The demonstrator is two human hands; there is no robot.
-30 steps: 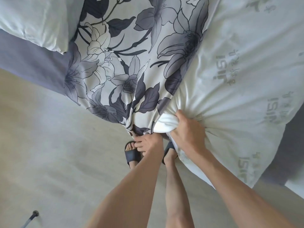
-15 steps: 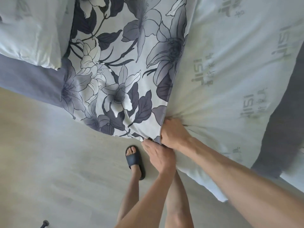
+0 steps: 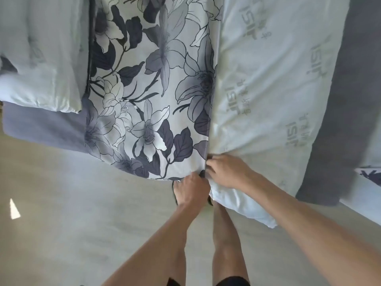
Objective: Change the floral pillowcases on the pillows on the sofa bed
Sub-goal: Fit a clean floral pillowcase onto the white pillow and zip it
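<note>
Since the earlier frame both hands have drawn closer together at the open mouth of the floral pillowcase (image 3: 156,112), and the bunched white corner seen a second ago has flattened out along the case's edge. Left hand (image 3: 192,191) curls its fingers round the lower corner of the pillowcase hem, its grip closed on the cloth. Right hand (image 3: 228,172), just beside it and touching, pinches the white pillow (image 3: 268,104) at the same seam, fingers bent against the fabric. Below the grip, the pillow's near corner hangs past the sofa bed's edge over the pale floor (image 3: 61,213), where the person's legs and a dark sandal partly show. Beyond the grip, the case holds the left part of the pillow; the right part lies bare outside it. Grey lettering is printed repeatedly on the bare pillow, upside down to the camera; "ISI" can be made out, the smaller characters beside it cannot. Farther left lies another white pillow (image 3: 41,58) on the grey sheet (image 3: 45,126); right of the bare pillow runs darker grey cloth (image 3: 340,120).
</note>
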